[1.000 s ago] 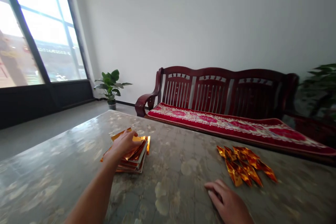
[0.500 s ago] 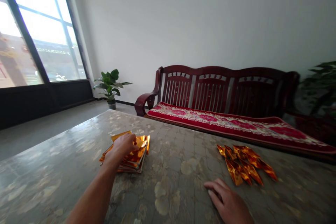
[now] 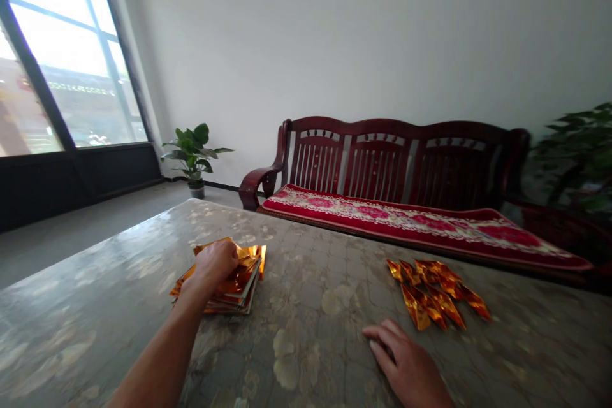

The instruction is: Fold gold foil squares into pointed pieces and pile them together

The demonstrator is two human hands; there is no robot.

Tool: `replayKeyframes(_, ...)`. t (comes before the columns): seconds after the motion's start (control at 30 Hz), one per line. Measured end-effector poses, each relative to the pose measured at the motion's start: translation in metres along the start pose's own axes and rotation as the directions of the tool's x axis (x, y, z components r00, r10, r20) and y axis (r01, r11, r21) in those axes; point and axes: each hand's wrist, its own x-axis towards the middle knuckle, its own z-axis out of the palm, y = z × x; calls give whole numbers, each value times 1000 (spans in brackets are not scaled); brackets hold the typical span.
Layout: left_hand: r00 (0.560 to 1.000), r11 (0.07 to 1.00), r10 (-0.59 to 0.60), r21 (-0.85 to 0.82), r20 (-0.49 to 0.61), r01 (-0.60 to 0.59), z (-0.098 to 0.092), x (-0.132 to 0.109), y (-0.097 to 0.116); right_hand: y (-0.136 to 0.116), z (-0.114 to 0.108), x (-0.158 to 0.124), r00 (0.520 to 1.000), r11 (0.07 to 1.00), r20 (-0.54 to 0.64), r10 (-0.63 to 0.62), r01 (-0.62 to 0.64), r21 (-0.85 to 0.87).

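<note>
My left hand [image 3: 217, 262] rests on a stack of gold foil paper sheets [image 3: 243, 284] at the left of the table. Its fingers are curled closed at the top sheet; the fingertips are mostly hidden. On the tabletop near the front edge of the view lies my right hand [image 3: 406, 360], its fingers loosely stretched out and nothing in them. Beyond and to the right of that hand, several folded gold foil pieces [image 3: 437, 293] with pointed ends lie in two rough rows.
A glossy flower-patterned table cover [image 3: 306, 331] spans the foreground. Behind it stands a dark red wooden bench [image 3: 382, 159] with a red floral seat cover [image 3: 415, 220]. One potted plant [image 3: 194, 153] is by the window at left, another plant [image 3: 578, 153] at right.
The view has shifted slightly to the right. My left hand's fingers have curled in more tightly at the top of the stack. My right hand stays in place on the table.
</note>
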Motion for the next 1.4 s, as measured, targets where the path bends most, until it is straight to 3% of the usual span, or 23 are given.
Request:
replayKeyframes(0.2,999,999,27,-44,-16,-28,-10,-8,6,0,0,0,999,1000,30,18,-18,-8)
replayKeyframes(0.33,982,977,189,-100,-31,-191,-13,-23,34,-1,0,0,999,1000,29,17,-17,-15)
replayKeyframes(0.4,952,940,302,-147,-52,-307,-8,-34,55,-2,0,-1,1000,1000,25,17,-16,-20)
replayKeyframes(0.53,862,811,505,-312,-54,-495,18,-63,100,-10,-3,-4,999,1000,-33,-11,11,-9)
replayKeyframes(0.67,803,724,596,-435,3,-535,57,-92,135,-18,-4,-8,980,986,-109,-166,166,-4)
replayKeyframes(0.8,761,646,649,-547,25,-533,85,-109,155,-22,-3,-7,952,959,-112,-283,281,-37)
replayKeyframes(0.97,714,543,701,-650,2,-532,83,-112,154,-22,-6,-5,961,963,-58,-270,270,-8)
replayKeyframes(1.1,581,457,814,-601,-15,-655,72,-117,139,-21,-7,-5,964,969,-97,-246,247,-3)
replayKeyframes(1.2,495,394,865,-500,-83,-771,75,-121,131,-20,-6,-7,969,977,-124,-213,211,-27)
replayKeyframes(1.4,478,380,865,-418,-156,-825,89,-120,129,-14,-5,-10,973,980,-120,-198,192,-57)
